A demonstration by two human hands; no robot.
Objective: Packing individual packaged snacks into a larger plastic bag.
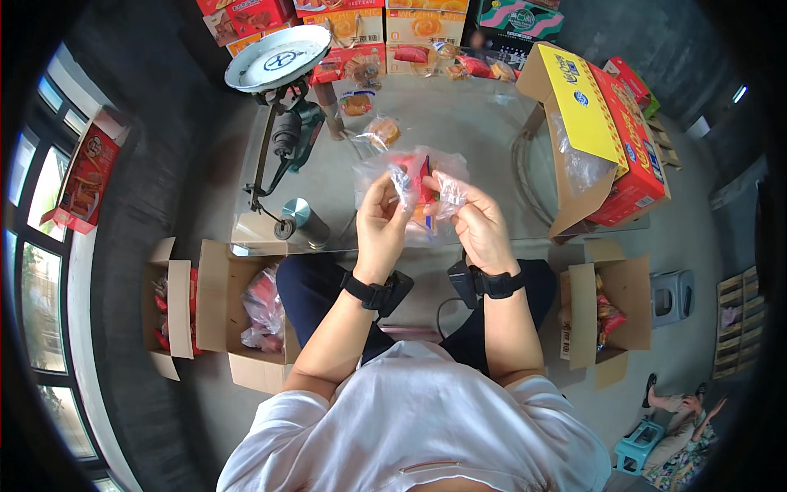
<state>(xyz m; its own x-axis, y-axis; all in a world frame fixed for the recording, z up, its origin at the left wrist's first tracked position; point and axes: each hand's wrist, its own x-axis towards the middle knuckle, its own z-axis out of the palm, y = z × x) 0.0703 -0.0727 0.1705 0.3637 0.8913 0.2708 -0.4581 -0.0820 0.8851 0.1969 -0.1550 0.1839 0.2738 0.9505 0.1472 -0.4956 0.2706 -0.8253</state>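
Note:
A clear plastic bag (451, 166) rests at the near middle of the glass table, its mouth gathered up between my hands. My left hand (384, 215) pinches one side of the plastic, and my right hand (479, 220) grips the opposite side. Inside the bag show a red packet (425, 182) and, lower down, something orange with a blue edge. Just beyond it lies a round wrapped cake (382, 131). Farther off is another wrapped cake (356, 104) with a brown top.
A scale with a white pan (279, 59) and a steel cylinder (305, 221) stand left. At right is an open red-and-yellow carton (602, 135). Cardboard boxes flank my legs, left (262, 369) and right (627, 307). Gift boxes (426, 29) line the far edge. A person sits at lower right.

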